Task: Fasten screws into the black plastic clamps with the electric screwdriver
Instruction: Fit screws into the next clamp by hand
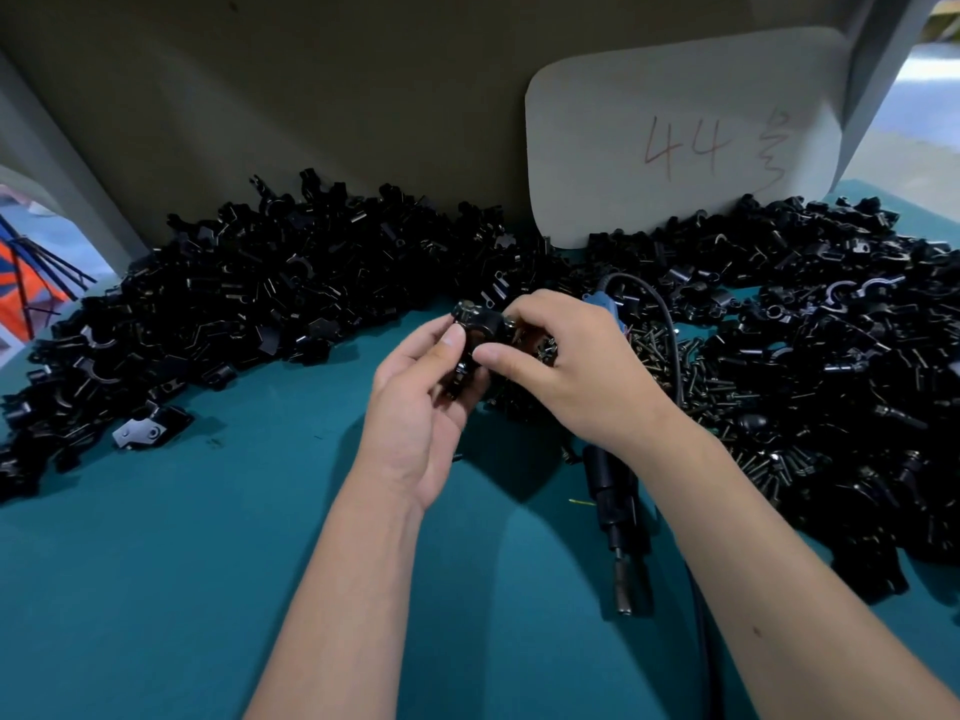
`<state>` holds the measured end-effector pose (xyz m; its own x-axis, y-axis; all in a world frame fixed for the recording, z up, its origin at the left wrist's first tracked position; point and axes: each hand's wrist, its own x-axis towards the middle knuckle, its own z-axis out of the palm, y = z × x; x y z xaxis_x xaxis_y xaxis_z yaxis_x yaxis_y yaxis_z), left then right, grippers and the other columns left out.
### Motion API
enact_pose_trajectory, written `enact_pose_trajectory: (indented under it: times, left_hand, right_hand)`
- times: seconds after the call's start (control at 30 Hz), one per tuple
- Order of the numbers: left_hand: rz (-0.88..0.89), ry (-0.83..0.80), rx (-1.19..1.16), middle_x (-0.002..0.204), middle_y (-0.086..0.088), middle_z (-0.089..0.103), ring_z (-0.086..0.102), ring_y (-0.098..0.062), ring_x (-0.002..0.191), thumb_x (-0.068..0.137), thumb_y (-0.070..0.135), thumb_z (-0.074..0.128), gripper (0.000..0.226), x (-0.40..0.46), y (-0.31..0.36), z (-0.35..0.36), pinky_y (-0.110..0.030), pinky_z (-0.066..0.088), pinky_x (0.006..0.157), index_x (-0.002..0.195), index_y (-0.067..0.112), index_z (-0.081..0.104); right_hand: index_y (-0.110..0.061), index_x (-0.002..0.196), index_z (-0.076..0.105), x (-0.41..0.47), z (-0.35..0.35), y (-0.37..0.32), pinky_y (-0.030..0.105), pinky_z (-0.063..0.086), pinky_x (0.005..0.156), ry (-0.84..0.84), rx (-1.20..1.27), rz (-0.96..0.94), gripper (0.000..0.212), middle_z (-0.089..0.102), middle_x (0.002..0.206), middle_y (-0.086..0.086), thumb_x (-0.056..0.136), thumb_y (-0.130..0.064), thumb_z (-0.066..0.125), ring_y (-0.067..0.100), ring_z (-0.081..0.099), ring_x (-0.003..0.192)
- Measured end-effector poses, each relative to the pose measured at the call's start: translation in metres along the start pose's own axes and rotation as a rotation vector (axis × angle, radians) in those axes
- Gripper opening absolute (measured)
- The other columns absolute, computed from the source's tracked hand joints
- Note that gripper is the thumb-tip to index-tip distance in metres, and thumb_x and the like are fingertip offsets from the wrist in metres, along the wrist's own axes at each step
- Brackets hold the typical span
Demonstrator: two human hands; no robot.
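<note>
1. Teal table point(208, 563), with big piles of black clamps point(260, 283) heaped along its far edge and right side.
2. Electric screwdriver point(618, 511) lies flat near the right side, nobody's holding it.
3. Left hand point(421, 402) and right hand point(566, 366) both pinch one clamp point(475, 330) mid-table.
4. Loose screws point(670, 356) sit just right of the hands.

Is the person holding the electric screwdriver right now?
No, the black electric screwdriver lies on the teal table while both hands grip a black plastic clamp.

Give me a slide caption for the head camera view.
Both hands, left hand and right hand, hold a black clamp while the electric screwdriver lies on the table.
</note>
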<state>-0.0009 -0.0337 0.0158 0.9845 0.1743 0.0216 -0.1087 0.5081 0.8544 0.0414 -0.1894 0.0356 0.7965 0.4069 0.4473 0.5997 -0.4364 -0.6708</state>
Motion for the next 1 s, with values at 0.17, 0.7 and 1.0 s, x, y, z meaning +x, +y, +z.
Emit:
enact_pose_trajectory:
  times: [0.17,0.7,1.0]
  left_hand:
    - [0.035,-0.018,0.137,0.09,-0.005,0.065,0.059,-0.013,0.076,0.093,0.042,0.063,0.026,-0.001,-0.006,0.008,-0.025,0.049,0.064,0.101,0.017,0.063]
    - [-0.104,0.127,0.012,0.064,0.004,0.047,0.032,-0.008,0.046,0.099,0.029,0.057,0.025,-0.001,0.0,0.012,-0.019,0.015,0.037,0.075,0.027,0.049]
    - [-0.327,0.008,-0.456,0.068,-0.003,0.038,0.024,-0.01,0.051,0.088,0.028,0.058,0.024,0.0,0.002,0.008,-0.016,0.021,0.031,0.072,0.015,0.045]
  right_hand:
    - [-0.01,0.084,0.065,0.002,0.004,-0.006,0.029,0.044,0.073,0.031,-0.048,-0.042,0.025,0.06,0.084,0.002,0.09,-0.028,0.08,0.017,0.057,0.079]
    - [-0.018,0.08,0.073,0.005,0.004,-0.015,0.039,0.049,0.068,0.018,-0.112,0.002,0.047,0.065,0.074,-0.005,0.086,-0.065,0.066,0.014,0.06,0.072]
    - [-0.012,0.125,0.033,-0.002,-0.009,0.008,0.038,0.042,0.068,0.03,-0.652,0.671,0.09,0.054,0.122,0.017,0.073,-0.065,0.084,0.039,0.064,0.102]
